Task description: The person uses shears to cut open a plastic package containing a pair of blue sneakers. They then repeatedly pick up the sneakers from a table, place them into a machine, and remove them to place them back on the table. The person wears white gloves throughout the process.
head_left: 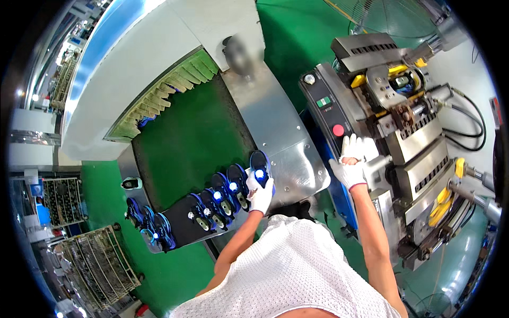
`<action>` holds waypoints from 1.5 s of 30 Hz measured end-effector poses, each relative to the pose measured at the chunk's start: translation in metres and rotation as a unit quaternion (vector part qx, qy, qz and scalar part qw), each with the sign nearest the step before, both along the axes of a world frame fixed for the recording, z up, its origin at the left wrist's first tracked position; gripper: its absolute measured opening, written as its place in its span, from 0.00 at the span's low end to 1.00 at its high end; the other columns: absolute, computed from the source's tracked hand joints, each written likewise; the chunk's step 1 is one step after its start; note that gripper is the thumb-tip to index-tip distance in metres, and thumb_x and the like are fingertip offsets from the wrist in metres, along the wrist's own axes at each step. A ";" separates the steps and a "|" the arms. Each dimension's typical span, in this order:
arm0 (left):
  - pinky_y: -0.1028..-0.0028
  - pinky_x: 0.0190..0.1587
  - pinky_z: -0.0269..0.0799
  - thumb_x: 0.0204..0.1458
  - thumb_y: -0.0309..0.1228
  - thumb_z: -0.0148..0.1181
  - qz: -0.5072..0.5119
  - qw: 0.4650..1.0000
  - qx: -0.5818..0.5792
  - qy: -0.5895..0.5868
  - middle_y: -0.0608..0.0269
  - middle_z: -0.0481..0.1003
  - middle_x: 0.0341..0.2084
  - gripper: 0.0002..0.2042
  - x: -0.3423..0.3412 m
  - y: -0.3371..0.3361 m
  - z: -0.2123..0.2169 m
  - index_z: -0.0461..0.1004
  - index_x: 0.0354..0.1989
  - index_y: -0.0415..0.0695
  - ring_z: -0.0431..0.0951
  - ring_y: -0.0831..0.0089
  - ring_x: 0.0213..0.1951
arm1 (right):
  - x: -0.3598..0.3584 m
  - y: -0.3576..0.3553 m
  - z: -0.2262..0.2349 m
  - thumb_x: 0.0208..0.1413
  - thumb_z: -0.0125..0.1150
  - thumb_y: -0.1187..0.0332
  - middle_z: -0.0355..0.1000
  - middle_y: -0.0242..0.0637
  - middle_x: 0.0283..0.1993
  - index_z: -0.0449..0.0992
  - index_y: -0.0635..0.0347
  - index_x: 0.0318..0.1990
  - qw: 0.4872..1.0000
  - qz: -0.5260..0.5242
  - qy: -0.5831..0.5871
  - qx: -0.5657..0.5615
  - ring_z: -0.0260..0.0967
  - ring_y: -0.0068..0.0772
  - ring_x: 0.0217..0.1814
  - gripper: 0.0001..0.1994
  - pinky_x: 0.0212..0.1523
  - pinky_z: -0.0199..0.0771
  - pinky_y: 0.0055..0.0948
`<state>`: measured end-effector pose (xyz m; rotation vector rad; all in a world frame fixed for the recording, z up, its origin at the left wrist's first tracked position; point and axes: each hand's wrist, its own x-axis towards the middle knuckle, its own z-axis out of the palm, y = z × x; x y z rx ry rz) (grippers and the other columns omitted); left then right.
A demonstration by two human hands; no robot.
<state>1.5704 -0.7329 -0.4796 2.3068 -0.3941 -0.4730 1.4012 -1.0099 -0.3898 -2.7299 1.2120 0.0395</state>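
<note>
My left hand, in a white glove, is closed round the near end of a dark shoe with blue edging. This shoe stands on the conveyor's near metal edge, and a bright light spot shows on it. To its left several similar shoes are lined up along the near end of the green belt. My right hand, gloved with some fingertips bare, lies with fingers stretched out on the machine's control panel, just below a red button. It holds nothing that I can see.
A white tunnel housing with a fringed curtain spans the belt. More shoes sit at the left corner. The metal press machine with hoses stands at right. Wire racks stand at lower left.
</note>
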 end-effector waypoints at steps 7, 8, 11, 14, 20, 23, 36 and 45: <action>0.64 0.56 0.73 0.63 0.29 0.58 -0.036 0.986 -0.095 -0.133 0.46 0.70 0.56 0.20 0.040 0.077 0.060 0.67 0.61 0.35 0.76 0.57 0.53 | -0.034 0.107 0.016 0.53 0.69 0.63 0.48 0.57 0.78 0.56 0.66 0.73 0.935 -0.005 -0.270 0.232 0.43 0.59 0.81 0.42 0.77 0.48 0.48; 0.64 0.56 0.73 0.64 0.28 0.56 -0.027 0.985 -0.065 -0.159 0.45 0.69 0.56 0.18 0.048 0.089 0.061 0.68 0.60 0.34 0.76 0.55 0.53 | -0.034 0.121 0.009 0.55 0.68 0.61 0.51 0.58 0.77 0.57 0.67 0.72 0.940 0.004 -0.244 0.240 0.46 0.57 0.80 0.40 0.77 0.50 0.46; 0.62 0.58 0.72 0.64 0.31 0.58 -0.057 0.966 0.020 -0.253 0.45 0.71 0.54 0.19 0.069 0.121 0.047 0.69 0.59 0.35 0.75 0.52 0.55 | -0.026 0.155 0.003 0.56 0.67 0.58 0.57 0.59 0.73 0.60 0.71 0.70 0.919 -0.001 -0.199 0.341 0.53 0.54 0.78 0.39 0.76 0.52 0.41; 0.59 0.57 0.71 0.61 0.37 0.62 -0.052 0.990 0.013 -0.130 0.44 0.73 0.51 0.21 0.075 0.121 0.032 0.71 0.58 0.37 0.75 0.51 0.54 | -0.004 0.173 0.006 0.58 0.66 0.55 0.61 0.59 0.72 0.61 0.73 0.69 0.903 -0.012 -0.185 0.388 0.57 0.53 0.76 0.38 0.75 0.54 0.39; 0.58 0.55 0.73 0.59 0.35 0.62 -0.126 0.986 -0.054 -0.094 0.46 0.76 0.49 0.17 0.097 0.103 0.011 0.74 0.54 0.40 0.76 0.49 0.52 | 0.094 0.192 -0.010 0.57 0.66 0.46 0.62 0.57 0.71 0.57 0.71 0.72 0.888 -0.091 -0.127 0.432 0.59 0.51 0.75 0.46 0.74 0.57 0.37; 0.58 0.57 0.72 0.61 0.37 0.58 -0.108 0.986 -0.089 -0.092 0.47 0.76 0.50 0.16 0.156 0.102 0.016 0.74 0.53 0.40 0.76 0.50 0.54 | 0.145 0.202 -0.022 0.56 0.63 0.40 0.67 0.61 0.67 0.58 0.65 0.73 0.935 -0.051 -0.057 0.346 0.66 0.56 0.70 0.46 0.67 0.66 0.43; 0.54 0.70 0.58 0.60 0.30 0.57 0.117 0.876 0.217 -0.414 0.36 0.64 0.65 0.30 0.673 0.210 -0.087 0.57 0.70 0.34 0.62 0.42 0.68 | 0.185 0.270 -0.077 0.55 0.68 0.61 0.66 0.58 0.64 0.56 0.67 0.71 0.945 -0.149 -0.003 0.291 0.66 0.54 0.67 0.40 0.67 0.64 0.43; 0.52 0.61 0.68 0.58 0.50 0.50 0.183 0.933 0.284 -0.119 0.38 0.78 0.50 0.27 0.805 0.236 -0.122 0.78 0.52 0.40 0.75 0.42 0.57 | 0.185 0.260 -0.095 0.45 0.73 0.64 0.65 0.62 0.63 0.60 0.72 0.68 0.947 -0.127 -0.053 0.290 0.66 0.58 0.66 0.43 0.66 0.65 0.47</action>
